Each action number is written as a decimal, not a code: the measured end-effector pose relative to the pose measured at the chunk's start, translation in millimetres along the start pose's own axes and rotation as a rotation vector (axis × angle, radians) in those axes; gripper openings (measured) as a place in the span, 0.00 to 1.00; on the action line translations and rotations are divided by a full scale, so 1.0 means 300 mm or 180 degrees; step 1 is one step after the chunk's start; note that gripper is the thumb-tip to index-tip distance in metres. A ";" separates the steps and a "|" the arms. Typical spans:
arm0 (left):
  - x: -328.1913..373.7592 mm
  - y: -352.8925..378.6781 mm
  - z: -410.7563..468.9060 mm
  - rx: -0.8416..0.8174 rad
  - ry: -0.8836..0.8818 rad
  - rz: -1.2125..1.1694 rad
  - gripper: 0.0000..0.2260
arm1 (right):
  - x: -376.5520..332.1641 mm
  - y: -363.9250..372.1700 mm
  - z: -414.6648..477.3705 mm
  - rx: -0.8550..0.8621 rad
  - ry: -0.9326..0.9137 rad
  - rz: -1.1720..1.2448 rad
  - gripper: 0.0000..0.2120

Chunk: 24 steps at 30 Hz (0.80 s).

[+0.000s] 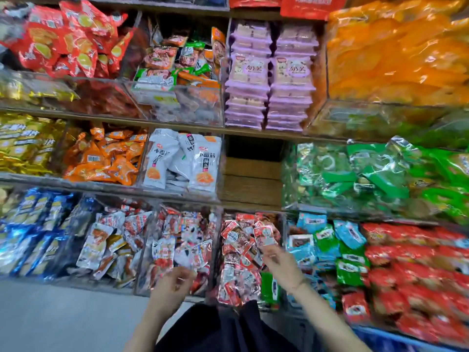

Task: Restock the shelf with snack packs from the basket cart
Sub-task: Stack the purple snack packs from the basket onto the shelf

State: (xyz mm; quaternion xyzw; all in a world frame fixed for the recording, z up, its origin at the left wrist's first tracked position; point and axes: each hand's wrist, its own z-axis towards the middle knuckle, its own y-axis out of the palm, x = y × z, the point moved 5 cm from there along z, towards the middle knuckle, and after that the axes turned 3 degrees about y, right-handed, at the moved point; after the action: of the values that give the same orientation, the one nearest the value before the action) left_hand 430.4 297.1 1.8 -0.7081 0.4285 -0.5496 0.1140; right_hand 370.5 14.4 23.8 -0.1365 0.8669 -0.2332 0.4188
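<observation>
Grey floor point(63, 313), wooden shelf point(251, 181), clear plastic bins point(177, 107), even light.

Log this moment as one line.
phase: restocking | right hand: pinches small red pack over red-pack pile | left hand: curled by neighbouring packs, grip unclear

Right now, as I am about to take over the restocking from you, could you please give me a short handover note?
Left hand: fingers curled at the front of the white-and-red packs on the bottom shelf. It is too blurred to tell whether it holds one.
Right hand: its grip pinches a small red pack above the pile of matching red packs.
Done: the bottom-shelf bins in front look well filled.
Left: place the held pack. The middle-shelf compartment stands empty.
The basket cart is not clearly in view.
</observation>
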 end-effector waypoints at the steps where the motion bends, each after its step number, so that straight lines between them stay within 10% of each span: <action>1: -0.037 0.023 -0.039 -0.0059 -0.0168 0.0016 0.09 | 0.059 0.035 -0.026 -0.0098 0.0104 -0.0069 0.12; 11: -0.281 0.225 -0.379 -0.1204 -0.1017 0.0836 0.13 | 0.528 0.252 -0.324 -0.0724 0.1007 -0.0570 0.12; 24: -0.252 0.542 -0.764 -0.1572 -0.0673 0.0795 0.10 | 1.085 0.184 -0.867 0.0178 0.1788 0.0206 0.10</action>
State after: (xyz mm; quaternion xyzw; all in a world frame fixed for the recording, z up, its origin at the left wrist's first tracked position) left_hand 149.1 324.8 -67.5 -0.7095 0.6188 -0.3336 0.0490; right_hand -36.3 -3.8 -80.0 -0.0271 0.9462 -0.2722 0.1730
